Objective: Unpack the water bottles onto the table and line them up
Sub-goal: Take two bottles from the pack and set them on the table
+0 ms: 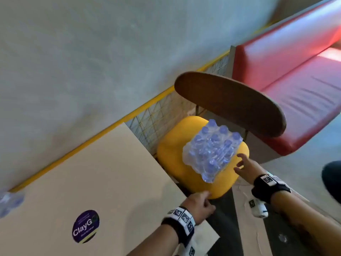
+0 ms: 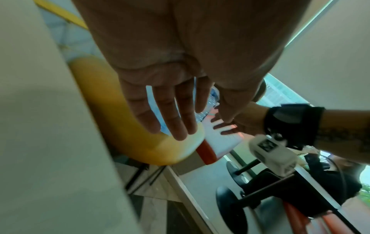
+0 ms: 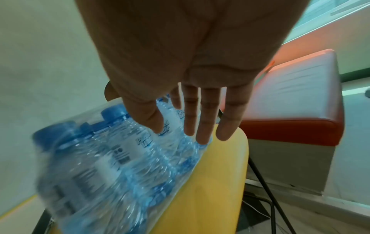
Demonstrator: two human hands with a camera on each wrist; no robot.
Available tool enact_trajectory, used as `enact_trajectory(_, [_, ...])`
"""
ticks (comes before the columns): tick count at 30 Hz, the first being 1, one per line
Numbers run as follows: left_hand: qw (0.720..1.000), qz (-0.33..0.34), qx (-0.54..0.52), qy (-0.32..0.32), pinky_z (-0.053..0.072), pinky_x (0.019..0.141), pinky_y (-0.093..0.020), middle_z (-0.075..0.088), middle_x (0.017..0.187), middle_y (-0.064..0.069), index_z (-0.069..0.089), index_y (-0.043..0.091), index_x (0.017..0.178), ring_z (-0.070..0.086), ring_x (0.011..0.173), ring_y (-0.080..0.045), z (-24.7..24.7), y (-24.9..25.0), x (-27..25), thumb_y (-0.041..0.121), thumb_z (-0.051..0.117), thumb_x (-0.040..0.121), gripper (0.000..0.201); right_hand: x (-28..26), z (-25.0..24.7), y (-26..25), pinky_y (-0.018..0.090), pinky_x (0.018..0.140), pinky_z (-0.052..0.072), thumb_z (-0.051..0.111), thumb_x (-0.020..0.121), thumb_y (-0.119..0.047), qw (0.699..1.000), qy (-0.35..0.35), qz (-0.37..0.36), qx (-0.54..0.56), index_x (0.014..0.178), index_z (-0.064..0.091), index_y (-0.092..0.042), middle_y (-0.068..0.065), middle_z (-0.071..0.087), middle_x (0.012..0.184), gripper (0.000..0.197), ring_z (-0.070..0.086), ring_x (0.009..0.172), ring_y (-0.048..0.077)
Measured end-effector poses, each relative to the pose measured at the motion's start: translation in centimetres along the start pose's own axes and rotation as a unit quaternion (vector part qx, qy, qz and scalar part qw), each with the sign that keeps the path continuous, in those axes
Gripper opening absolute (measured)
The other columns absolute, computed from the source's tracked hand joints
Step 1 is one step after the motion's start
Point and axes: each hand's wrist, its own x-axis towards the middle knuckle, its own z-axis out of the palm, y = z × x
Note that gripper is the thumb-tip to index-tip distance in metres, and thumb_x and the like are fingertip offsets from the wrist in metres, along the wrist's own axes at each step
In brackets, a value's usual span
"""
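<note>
The pack (image 1: 212, 152) stands on a yellow seat (image 1: 175, 163), open on its near and right sides. The chair back (image 1: 230, 102) blocks the far side; the table (image 1: 92, 172) edge crowds the left.

You see a yellow chair (image 1: 171, 163) with a dark wooden backrest (image 1: 230, 102) beside a grey wall (image 1: 92, 61). A red bench (image 1: 295, 76) stands behind it. A round purple sticker (image 1: 85, 226) reads "ClayGo".

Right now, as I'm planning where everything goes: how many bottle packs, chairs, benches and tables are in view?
Wrapped bottle pack: 1, on the chair
Yellow chair: 1
Red bench: 1
Table: 1
Total: 4; a blurred bluish bundle at the table's edge is not counted.
</note>
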Motion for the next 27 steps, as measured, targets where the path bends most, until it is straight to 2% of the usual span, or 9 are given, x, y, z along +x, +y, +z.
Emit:
enact_trajectory(3, [0.999, -0.024, -0.025, -0.03, 0.053, 0.099, -0.045, 0.066, 0.114, 0.004, 0.005, 0.046, 0.162, 0.066, 0.11, -0.025, 1.4, 4.7, 3.5, 0.046, 0.063, 0.095, 0.089, 1.9, -1.9, -1.1, 0.034, 0.081, 0.049, 0.073, 0.087, -0.03, 0.999, -0.038, -0.023, -0.019, 0.154, 0.021, -0.03, 0.001, 0.064, 0.108, 0.085, 0.063, 0.088, 0.022])
enact_trajectory(6, [0.996, -0.068, -0.052, -0.001, 0.048, 0.089, -0.039, 0.059, 0.142, -0.005, -0.036, 0.045, 0.152, 0.065, 0.12, -0.032, 1.8, 7.8, 6.3, 0.042, 0.063, 0.097, 0.113, 3.7, -2.8, -1.7, 0.033, 0.078, 0.048, 0.076, 0.084, -0.032, 0.997, -0.064, -0.039, -0.021, 0.156, 0.018, -0.031, 0.0, 0.066, 0.107, 0.092, 0.064, 0.088, 0.022])
enact_trajectory(9, [0.992, -0.088, -0.084, 0.044, 0.049, 0.105, -0.044, 0.039, 0.163, -0.019, -0.04, 0.033, 0.149, 0.055, 0.136, -0.039, 1.2, 9.2, 9.0, 0.036, 0.061, 0.101, 0.112, 5.1, -3.2, -2.1, 0.026, 0.076, 0.041, 0.079, 0.082, -0.034, 0.994, -0.102, -0.027, -0.027, 0.155, 0.021, -0.03, -0.002, 0.069, 0.103, 0.093, 0.063, 0.087, 0.018])
enact_trajectory(13, [0.979, -0.108, -0.134, 0.107, 0.047, 0.106, -0.04, 0.054, 0.152, -0.02, -0.05, 0.026, 0.135, 0.057, 0.132, -0.039, 0.4, 10.4, 11.8, 0.033, 0.057, 0.102, 0.112, 6.6, -3.5, -2.1, 0.021, 0.062, 0.04, 0.082, 0.08, -0.031, 0.992, -0.12, -0.027, -0.037, 0.153, 0.026, -0.029, 0.005, 0.07, 0.094, 0.091, 0.061, 0.073, 0.011])
enact_trajectory(16, [0.958, -0.155, -0.195, 0.145, 0.043, 0.111, -0.044, 0.053, 0.151, -0.019, -0.043, 0.027, 0.15, 0.057, 0.133, -0.036, 0.5, 11.5, 13.2, 0.031, 0.055, 0.103, 0.109, 7.3, -3.4, -1.8, 0.021, 0.062, 0.042, 0.084, 0.076, -0.029, 0.992, -0.112, -0.047, -0.043, 0.152, 0.025, -0.034, -0.003, 0.065, 0.083, 0.096, 0.059, 0.071, 0.008])
enact_trajectory(18, [0.942, -0.184, -0.224, 0.168, 0.042, 0.113, -0.045, 0.055, 0.149, -0.016, -0.029, 0.024, 0.161, 0.059, 0.132, -0.033, 0.9, 11.9, 14.1, 0.029, 0.055, 0.104, 0.102, 7.2, -3.4, -1.4, 0.029, 0.079, 0.051, 0.087, 0.068, -0.035, 0.992, -0.109, -0.056, -0.035, 0.146, 0.031, -0.038, -0.005, 0.068, 0.1, 0.096, 0.066, 0.088, 0.015])
enact_trajectory(20, [0.94, -0.19, -0.203, 0.195, 0.047, 0.108, -0.041, 0.059, 0.144, -0.015, -0.001, 0.01, 0.166, 0.061, 0.128, -0.034, 1.1, 11.8, 14.9, 0.024, 0.059, 0.103, 0.089, 7.1, -3.1, -0.7, 0.038, 0.085, 0.055, 0.088, 0.056, -0.045, 0.992, -0.096, -0.075, -0.043, 0.132, 0.042, -0.04, -0.005, 0.067, 0.111, 0.089, 0.067, 0.098, 0.018])
enact_trajectory(24, [0.947, -0.187, -0.174, 0.194, 0.048, 0.104, -0.04, 0.063, 0.139, -0.018, 0.032, 0.006, 0.158, 0.062, 0.127, -0.036, 1.3, 11.3, 15.7, 0.021, 0.061, 0.101, 0.066, 5.4, -3.2, 0.0, 0.035, 0.078, 0.054, 0.087, 0.056, -0.041, 0.993, -0.055, -0.087, -0.049, 0.116, 0.05, -0.042, -0.01, 0.064, 0.106, 0.071, 0.066, 0.089, 0.015])
enact_trajectory(27, [0.953, -0.173, -0.156, 0.192, 0.049, 0.09, -0.039, 0.06, 0.107, -0.009, 0.058, 0.004, 0.137, 0.066, 0.114, -0.034, 1.6, 10.7, 16.0, 0.018, 0.061, 0.1, 0.039, 4.2, -3.6, 1.1, 0.03, 0.078, 0.053, 0.084, 0.055, -0.042, 0.991, -0.04, -0.1, -0.078, 0.113, 0.044, -0.058, -0.021, 0.059, 0.107, 0.071, 0.064, 0.089, 0.008])
